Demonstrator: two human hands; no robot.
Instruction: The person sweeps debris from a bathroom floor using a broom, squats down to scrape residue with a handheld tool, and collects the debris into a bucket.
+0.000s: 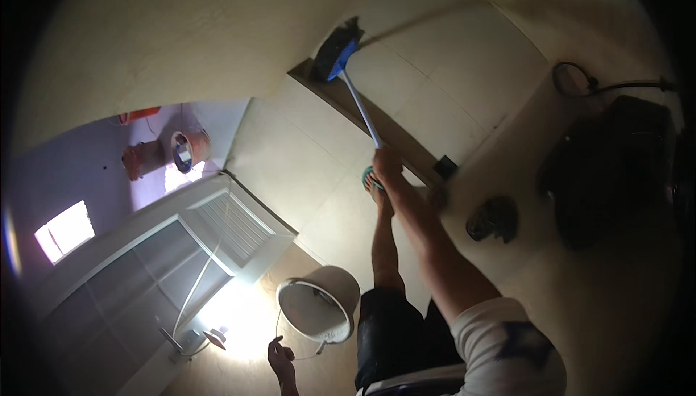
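My right hand [387, 164] is closed around the pale handle of a broom [359, 108]. The broom's blue head and black bristles rest at the far end of a brown strip [406, 151] set across the tiled floor. Down at the lower left, my left hand [281, 359] has its fingers curled on the thin wire handle of a bucket [344, 280]. This whitish bucket hangs tilted beside my leg, its mouth turned to the left. Its inside looks smeared with grey, and the contents are hard to make out.
A white door [156, 273] with a louvred panel stands at left, near a bright lamp [215, 336] and its cable. Orange containers [194, 148] show beyond the doorway. Dark bulky objects [612, 171] and a black cord [616, 86] lie at right. A sandalled foot [374, 182] stands near the strip.
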